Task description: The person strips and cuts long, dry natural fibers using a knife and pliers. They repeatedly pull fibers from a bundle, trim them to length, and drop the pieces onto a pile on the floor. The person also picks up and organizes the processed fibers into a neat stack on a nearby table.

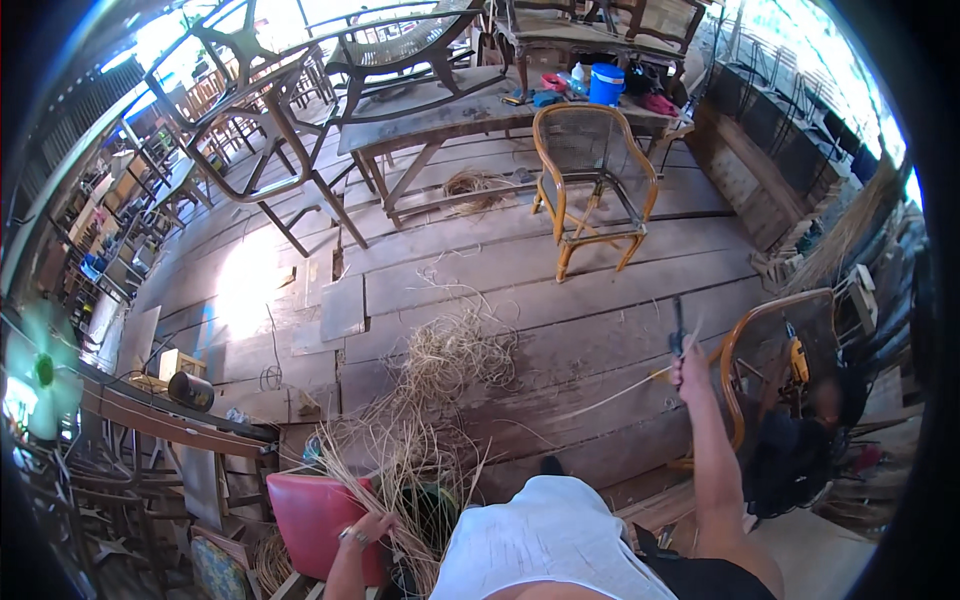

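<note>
My right hand [688,372] is closed on a dark narrow tool [679,325] that points away from me; its exact kind is too small to tell. A long pale rattan strip [615,392] runs over the floor toward that hand. At the lower left, my left hand [373,526] wears something at the wrist and rests at the edge of a bundle of rattan strips [410,500], fingers mostly stretched out. Behind it stands a red padded backrest [310,510]. A tangled heap of thin rattan strands [460,350] spreads over the floor ahead.
A rattan armchair [595,190] stands before a long workbench [440,125] bearing a blue bucket [606,84]. Wooden chair frames [270,110] fill the far left. Close on the right are a curved chair frame [735,370], a yellow tool [798,358] and a person in dark clothes [795,450].
</note>
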`<move>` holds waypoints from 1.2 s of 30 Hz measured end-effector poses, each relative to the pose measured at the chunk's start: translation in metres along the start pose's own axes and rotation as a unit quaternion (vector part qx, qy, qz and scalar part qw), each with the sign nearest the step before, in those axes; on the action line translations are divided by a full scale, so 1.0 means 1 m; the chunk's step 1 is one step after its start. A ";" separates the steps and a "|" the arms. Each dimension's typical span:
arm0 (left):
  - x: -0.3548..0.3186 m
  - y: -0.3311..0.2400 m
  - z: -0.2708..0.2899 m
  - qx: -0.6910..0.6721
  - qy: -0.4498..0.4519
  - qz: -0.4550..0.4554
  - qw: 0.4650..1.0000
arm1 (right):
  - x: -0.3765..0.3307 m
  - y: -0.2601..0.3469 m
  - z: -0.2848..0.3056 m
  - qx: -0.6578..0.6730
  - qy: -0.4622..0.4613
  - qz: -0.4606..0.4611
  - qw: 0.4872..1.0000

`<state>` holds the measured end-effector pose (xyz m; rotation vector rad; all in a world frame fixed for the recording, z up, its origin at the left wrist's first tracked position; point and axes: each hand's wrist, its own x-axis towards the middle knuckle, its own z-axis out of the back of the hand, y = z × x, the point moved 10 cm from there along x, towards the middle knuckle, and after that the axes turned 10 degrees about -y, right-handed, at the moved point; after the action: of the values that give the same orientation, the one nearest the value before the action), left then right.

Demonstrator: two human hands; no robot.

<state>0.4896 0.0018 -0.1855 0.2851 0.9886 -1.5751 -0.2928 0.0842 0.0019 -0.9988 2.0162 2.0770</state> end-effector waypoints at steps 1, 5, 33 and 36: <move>0.019 -0.039 0.006 0.016 0.012 -0.013 1.000 | -0.007 -0.012 -0.010 -0.011 0.009 0.006 1.000; 0.104 -0.233 0.082 0.176 -0.087 -0.227 0.954 | -0.025 -0.029 -0.033 -0.350 -0.009 0.147 0.925; -0.006 -0.316 -0.021 -0.241 -0.200 -0.255 0.915 | -0.246 -0.186 -0.248 -0.515 0.433 0.302 0.675; -0.016 -0.288 0.000 -0.222 -0.246 -0.214 0.919 | -0.281 -0.198 -0.259 -0.588 0.472 0.300 0.585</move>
<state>0.2351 -0.0031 -0.0507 -0.6578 1.0068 -1.6332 0.1243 -0.0219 -0.0109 -2.1374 0.6544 4.0688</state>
